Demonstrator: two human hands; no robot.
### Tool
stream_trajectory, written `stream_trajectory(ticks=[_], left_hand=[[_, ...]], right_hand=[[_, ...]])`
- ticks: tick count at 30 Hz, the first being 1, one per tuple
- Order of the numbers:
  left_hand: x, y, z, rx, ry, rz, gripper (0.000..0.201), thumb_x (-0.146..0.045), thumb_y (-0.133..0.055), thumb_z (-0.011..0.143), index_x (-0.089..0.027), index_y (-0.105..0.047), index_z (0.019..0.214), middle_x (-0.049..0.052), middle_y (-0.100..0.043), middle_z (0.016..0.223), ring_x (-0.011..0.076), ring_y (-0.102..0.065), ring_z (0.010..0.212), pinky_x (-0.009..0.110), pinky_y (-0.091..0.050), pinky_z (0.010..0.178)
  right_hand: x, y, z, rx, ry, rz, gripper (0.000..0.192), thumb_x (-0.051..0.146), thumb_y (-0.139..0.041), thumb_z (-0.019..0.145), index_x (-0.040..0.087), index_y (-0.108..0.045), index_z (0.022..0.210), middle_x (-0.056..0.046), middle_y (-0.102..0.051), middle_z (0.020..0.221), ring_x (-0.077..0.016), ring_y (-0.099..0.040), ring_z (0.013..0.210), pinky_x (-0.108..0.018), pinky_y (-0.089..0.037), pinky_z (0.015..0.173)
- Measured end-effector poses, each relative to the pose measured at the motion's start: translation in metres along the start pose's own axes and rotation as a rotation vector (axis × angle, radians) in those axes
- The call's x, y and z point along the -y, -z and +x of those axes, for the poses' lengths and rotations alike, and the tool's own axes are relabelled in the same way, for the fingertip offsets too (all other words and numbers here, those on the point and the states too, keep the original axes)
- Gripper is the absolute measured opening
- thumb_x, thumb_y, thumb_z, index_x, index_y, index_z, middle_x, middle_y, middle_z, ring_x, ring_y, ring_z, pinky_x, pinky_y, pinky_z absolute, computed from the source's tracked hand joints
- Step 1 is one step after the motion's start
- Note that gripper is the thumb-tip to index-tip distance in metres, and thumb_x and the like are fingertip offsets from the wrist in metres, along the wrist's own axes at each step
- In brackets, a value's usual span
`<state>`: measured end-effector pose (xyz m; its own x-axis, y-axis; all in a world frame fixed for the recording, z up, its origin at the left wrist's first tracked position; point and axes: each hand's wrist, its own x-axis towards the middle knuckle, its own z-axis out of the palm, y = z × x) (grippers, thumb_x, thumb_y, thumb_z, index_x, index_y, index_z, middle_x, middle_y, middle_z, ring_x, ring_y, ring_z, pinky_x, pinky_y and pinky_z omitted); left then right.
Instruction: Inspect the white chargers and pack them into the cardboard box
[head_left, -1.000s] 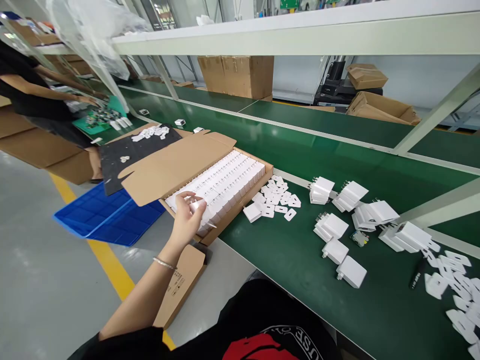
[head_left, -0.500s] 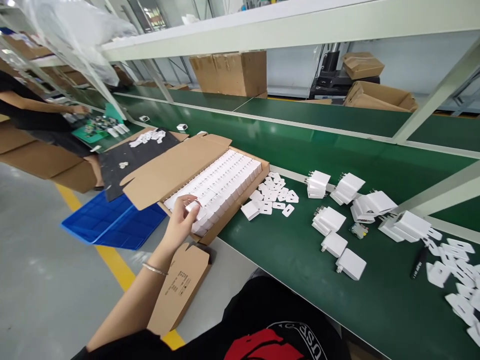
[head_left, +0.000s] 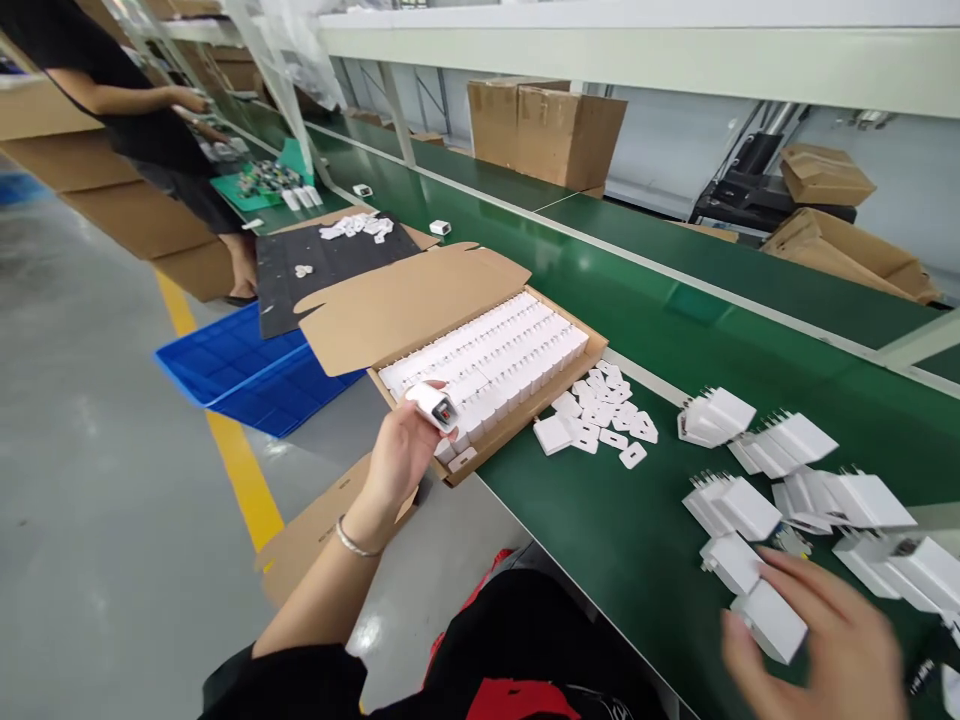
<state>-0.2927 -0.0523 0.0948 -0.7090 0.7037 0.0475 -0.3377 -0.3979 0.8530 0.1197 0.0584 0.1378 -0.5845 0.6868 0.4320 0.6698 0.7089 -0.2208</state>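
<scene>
My left hand [head_left: 401, 460] holds a white charger [head_left: 435, 405] just above the near corner of an open cardboard box [head_left: 420, 305] packed with rows of white chargers [head_left: 499, 355]. The charger's port end faces the camera. My right hand [head_left: 821, 640] is blurred at the lower right, fingers spread, over a loose white charger [head_left: 769, 620] on the green belt; whether it touches that charger is not clear. More loose chargers [head_left: 795, 480] lie scattered on the belt beside it.
Small white flat pieces [head_left: 607, 415] lie in a heap right of the box. A blue tray [head_left: 247, 365] sits on the floor to the left. A black mat [head_left: 322, 265] lies beyond the box. Another person [head_left: 127, 95] works at the far left. Cardboard cartons [head_left: 547, 120] stand behind the belt.
My left hand has lifted a charger out of the box and turned it port end up. My right hand has come into view over the loose chargers. The camera has shifted left.
</scene>
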Motion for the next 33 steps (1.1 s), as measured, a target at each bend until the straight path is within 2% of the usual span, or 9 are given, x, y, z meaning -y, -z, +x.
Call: stream_trajectory(ticks=[1, 3, 5, 8, 11, 13, 16, 27, 33], left_hand=[[0.003, 0.002, 0.0, -0.009, -0.029, -0.01, 0.032, -0.044, -0.063, 0.09, -0.018, -0.069, 0.108, 0.004, -0.06, 0.08, 0.0168, -0.054, 0.064, 0.029, -0.052, 0.057], [0.01, 0.005, 0.001, -0.034, -0.073, -0.031, 0.032, -0.046, -0.067, 0.089, -0.019, -0.069, 0.107, 0.002, -0.059, 0.08, 0.0162, -0.053, 0.064, 0.029, -0.052, 0.056], [0.014, 0.007, 0.002, -0.069, -0.105, -0.052, 0.033, -0.047, -0.068, 0.09, -0.019, -0.068, 0.108, 0.002, -0.06, 0.082, 0.0162, -0.054, 0.065, 0.028, -0.051, 0.056], [0.016, 0.008, 0.002, -0.118, -0.136, -0.078, 0.033, -0.048, -0.066, 0.093, -0.02, -0.067, 0.111, 0.003, -0.06, 0.084, 0.0159, -0.055, 0.066, 0.028, -0.051, 0.058], [0.015, 0.008, -0.001, -0.156, -0.133, -0.122, 0.031, -0.049, -0.064, 0.095, -0.021, -0.067, 0.109, 0.004, -0.061, 0.092, 0.0152, -0.055, 0.068, 0.028, -0.052, 0.059], [0.014, 0.009, -0.004, -0.182, -0.123, -0.162, 0.03, -0.049, -0.066, 0.093, -0.021, -0.069, 0.107, 0.005, -0.061, 0.096, 0.0153, -0.056, 0.07, 0.028, -0.053, 0.059], [0.013, 0.011, -0.008, -0.21, -0.111, -0.19, 0.031, -0.047, -0.072, 0.088, -0.021, -0.072, 0.104, 0.005, -0.063, 0.094, 0.0168, -0.059, 0.073, 0.027, -0.053, 0.057], [0.01, 0.013, -0.011, -0.275, -0.092, -0.145, 0.028, -0.04, -0.073, 0.076, -0.021, -0.073, 0.097, 0.006, -0.066, 0.089, 0.0187, -0.058, 0.071, 0.027, -0.052, 0.052], [0.013, 0.014, -0.011, -0.255, -0.128, -0.118, 0.027, -0.039, -0.069, 0.077, -0.021, -0.073, 0.097, 0.006, -0.066, 0.089, 0.0194, -0.057, 0.073, 0.027, -0.05, 0.054]], right_hand=[[0.022, -0.017, 0.017, -0.008, 0.118, 0.077, 0.087, 0.04, -0.063, 0.092, 0.058, -0.021, 0.167, -0.014, -0.071, 0.125, -0.0453, -0.071, 0.121, -0.075, -0.06, 0.093], [0.071, -0.049, 0.054, 0.104, 0.386, 0.213, 0.082, 0.028, -0.061, 0.096, 0.04, -0.025, 0.169, -0.014, -0.067, 0.14, -0.04, -0.065, 0.134, -0.067, -0.059, 0.104], [0.118, -0.077, 0.091, 0.26, 0.546, 0.252, 0.065, 0.024, -0.056, 0.099, 0.029, -0.038, 0.161, -0.015, -0.062, 0.151, -0.0377, -0.056, 0.144, -0.063, -0.052, 0.114], [0.17, -0.114, 0.132, 0.523, 0.709, 0.205, 0.039, 0.024, -0.061, 0.097, 0.016, -0.063, 0.135, -0.017, -0.068, 0.141, -0.0364, -0.06, 0.137, -0.057, -0.048, 0.119], [0.198, -0.139, 0.151, 0.71, 0.73, 0.062, 0.03, 0.022, -0.07, 0.09, 0.009, -0.07, 0.117, -0.019, -0.073, 0.121, -0.0367, -0.067, 0.119, -0.053, -0.049, 0.113], [0.207, -0.149, 0.153, 0.783, 0.691, -0.012, 0.03, 0.023, -0.072, 0.089, 0.008, -0.071, 0.115, -0.017, -0.074, 0.114, -0.0347, -0.069, 0.107, -0.049, -0.052, 0.102], [0.215, -0.155, 0.148, 0.811, 0.665, -0.057, 0.029, 0.028, -0.074, 0.09, 0.009, -0.072, 0.111, -0.015, -0.073, 0.109, -0.0312, -0.068, 0.098, -0.045, -0.051, 0.09], [0.218, -0.172, 0.12, 0.6, 0.567, -0.016, 0.012, 0.014, -0.068, 0.091, 0.01, -0.068, 0.102, -0.013, -0.07, 0.104, -0.0278, -0.062, 0.094, -0.042, -0.044, 0.084], [0.212, -0.178, 0.114, 0.548, 0.599, 0.047, 0.015, 0.008, -0.069, 0.088, 0.012, -0.066, 0.102, -0.007, -0.071, 0.092, -0.0236, -0.061, 0.088, -0.04, -0.043, 0.089]])
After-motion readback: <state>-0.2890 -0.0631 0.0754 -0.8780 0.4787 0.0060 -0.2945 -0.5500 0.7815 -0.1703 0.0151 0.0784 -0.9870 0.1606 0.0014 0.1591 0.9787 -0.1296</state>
